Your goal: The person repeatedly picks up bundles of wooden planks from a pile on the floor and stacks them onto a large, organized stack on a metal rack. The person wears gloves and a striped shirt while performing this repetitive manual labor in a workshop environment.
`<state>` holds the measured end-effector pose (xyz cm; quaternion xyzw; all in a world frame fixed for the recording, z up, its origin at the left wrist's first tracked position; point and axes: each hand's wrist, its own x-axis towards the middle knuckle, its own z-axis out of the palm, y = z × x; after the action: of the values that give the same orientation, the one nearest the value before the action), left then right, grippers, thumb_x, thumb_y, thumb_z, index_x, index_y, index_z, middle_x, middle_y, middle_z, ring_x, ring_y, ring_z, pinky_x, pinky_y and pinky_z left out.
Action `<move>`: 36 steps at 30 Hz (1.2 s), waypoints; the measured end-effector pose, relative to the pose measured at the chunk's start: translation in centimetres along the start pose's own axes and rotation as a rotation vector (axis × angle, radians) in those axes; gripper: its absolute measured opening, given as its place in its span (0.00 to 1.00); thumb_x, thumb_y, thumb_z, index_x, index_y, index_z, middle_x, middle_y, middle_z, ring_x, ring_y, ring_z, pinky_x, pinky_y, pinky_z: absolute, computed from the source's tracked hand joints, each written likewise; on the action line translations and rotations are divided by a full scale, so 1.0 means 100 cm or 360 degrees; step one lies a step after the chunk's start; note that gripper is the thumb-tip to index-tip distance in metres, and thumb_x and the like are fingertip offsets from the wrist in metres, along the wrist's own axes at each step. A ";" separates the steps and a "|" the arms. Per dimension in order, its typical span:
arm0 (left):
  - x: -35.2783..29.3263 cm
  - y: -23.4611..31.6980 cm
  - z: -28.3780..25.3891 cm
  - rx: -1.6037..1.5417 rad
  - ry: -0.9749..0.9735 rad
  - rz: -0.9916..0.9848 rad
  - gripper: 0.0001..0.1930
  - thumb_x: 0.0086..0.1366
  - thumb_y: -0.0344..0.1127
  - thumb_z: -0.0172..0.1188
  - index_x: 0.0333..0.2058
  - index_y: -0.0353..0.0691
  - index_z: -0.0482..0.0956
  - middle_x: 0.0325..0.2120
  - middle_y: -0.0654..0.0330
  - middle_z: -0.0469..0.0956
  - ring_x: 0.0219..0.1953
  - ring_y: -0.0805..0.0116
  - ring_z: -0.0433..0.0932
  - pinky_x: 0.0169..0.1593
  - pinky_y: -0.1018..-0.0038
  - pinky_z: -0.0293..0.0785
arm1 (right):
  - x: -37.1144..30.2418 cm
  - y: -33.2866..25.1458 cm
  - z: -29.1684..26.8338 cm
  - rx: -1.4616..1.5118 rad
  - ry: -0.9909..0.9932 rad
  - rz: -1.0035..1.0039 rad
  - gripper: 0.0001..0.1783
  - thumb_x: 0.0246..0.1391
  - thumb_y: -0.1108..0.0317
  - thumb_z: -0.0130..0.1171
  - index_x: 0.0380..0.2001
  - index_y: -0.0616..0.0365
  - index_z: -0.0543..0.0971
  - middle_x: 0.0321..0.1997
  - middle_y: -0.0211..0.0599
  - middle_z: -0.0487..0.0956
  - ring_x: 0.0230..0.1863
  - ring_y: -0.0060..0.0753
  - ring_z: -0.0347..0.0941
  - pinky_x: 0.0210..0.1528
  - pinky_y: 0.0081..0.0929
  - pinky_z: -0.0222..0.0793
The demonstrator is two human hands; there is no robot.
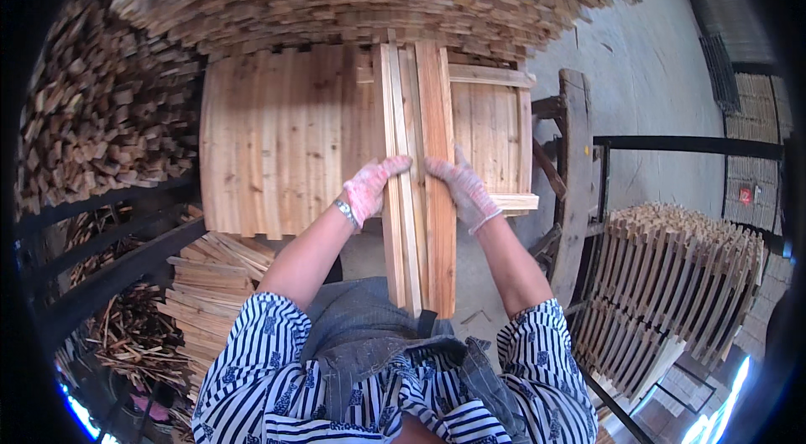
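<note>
Both my hands wear pinkish-white work gloves and hold a bundle of long wooden slats point(439, 125) between them. My left hand point(376, 185) grips the left side, its thumb lying over the narrow pale slats. From the right, my right hand point(466, 190) closes on a wider reddish-brown board in the same bundle. The undersides of the fingers are hidden. Lengthwise, the bundle points away from me; its near end reaches my grey apron point(357, 310). Beneath its far part lies a row of side-by-side planks point(273, 142), with crosswise battens point(491, 75) at the right.
A tall stack of lumber point(378, 3) rises just behind the planks. More piled wood point(109, 125) fills the left, above a dark metal rail point(117, 268). An upright worn timber point(574, 184) stands at the right, near a black bar point(688, 144) and a bundle of slats point(663, 284).
</note>
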<state>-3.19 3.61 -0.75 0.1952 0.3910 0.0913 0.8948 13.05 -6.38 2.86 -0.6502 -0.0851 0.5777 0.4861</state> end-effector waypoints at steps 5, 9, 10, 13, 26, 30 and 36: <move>0.081 -0.005 0.039 0.0208 0.0130 -0.0198 0.25 0.62 0.42 0.63 0.53 0.33 0.74 0.51 0.54 0.77 0.55 0.66 0.73 0.60 0.70 0.67 | 0.036 -0.017 -0.091 -0.0809 0.0484 0.0049 0.53 0.44 0.54 0.71 0.67 0.57 0.53 0.50 0.49 0.75 0.49 0.39 0.75 0.48 0.34 0.75; 0.129 -0.010 0.036 0.0787 0.0357 -0.0285 0.31 0.62 0.43 0.63 0.62 0.44 0.65 0.62 0.44 0.63 0.64 0.57 0.62 0.68 0.60 0.56 | 0.073 0.004 -0.113 -0.1922 0.1013 0.0178 0.58 0.41 0.42 0.68 0.69 0.53 0.50 0.57 0.58 0.68 0.59 0.57 0.66 0.58 0.45 0.65; 0.152 -0.033 0.014 0.0567 0.0368 -0.0175 0.34 0.61 0.44 0.63 0.64 0.44 0.62 0.62 0.43 0.63 0.65 0.56 0.61 0.68 0.60 0.55 | 0.081 0.019 -0.120 -0.2058 0.1046 0.0230 0.57 0.42 0.43 0.67 0.69 0.52 0.49 0.58 0.56 0.67 0.59 0.55 0.66 0.58 0.44 0.65; 0.186 -0.068 -0.049 0.0575 0.0496 -0.0105 0.48 0.56 0.48 0.67 0.67 0.40 0.48 0.64 0.41 0.59 0.67 0.53 0.57 0.68 0.60 0.54 | 0.091 0.041 -0.117 -0.2306 0.1071 0.0210 0.52 0.45 0.46 0.66 0.67 0.53 0.52 0.59 0.55 0.64 0.57 0.55 0.67 0.55 0.43 0.67; 0.126 -0.011 -0.002 0.1464 0.1314 0.0042 0.52 0.56 0.42 0.67 0.68 0.35 0.38 0.66 0.43 0.52 0.68 0.53 0.55 0.69 0.67 0.53 | 0.084 0.054 -0.130 -0.2189 0.1124 -0.0176 0.51 0.45 0.48 0.66 0.67 0.57 0.54 0.67 0.62 0.57 0.66 0.59 0.57 0.66 0.44 0.55; 0.121 -0.035 -0.038 0.2492 0.1252 0.0388 0.51 0.54 0.38 0.66 0.68 0.39 0.39 0.69 0.44 0.43 0.69 0.46 0.47 0.70 0.62 0.48 | 0.075 0.063 -0.097 -0.1865 0.0858 -0.0813 0.47 0.49 0.53 0.64 0.66 0.62 0.56 0.65 0.62 0.60 0.65 0.61 0.59 0.65 0.42 0.59; 0.100 -0.003 -0.007 0.3146 0.1332 -0.0021 0.54 0.52 0.51 0.65 0.67 0.32 0.42 0.68 0.41 0.38 0.71 0.45 0.38 0.71 0.57 0.31 | 0.110 0.061 -0.040 -0.1880 0.0529 0.0080 0.51 0.52 0.47 0.58 0.69 0.56 0.44 0.60 0.56 0.67 0.58 0.53 0.69 0.57 0.42 0.68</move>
<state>3.10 6.68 -8.00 0.7839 0.5680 -0.2108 0.1357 17.13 -4.21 -9.50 -0.8929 -0.2986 0.3350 0.0367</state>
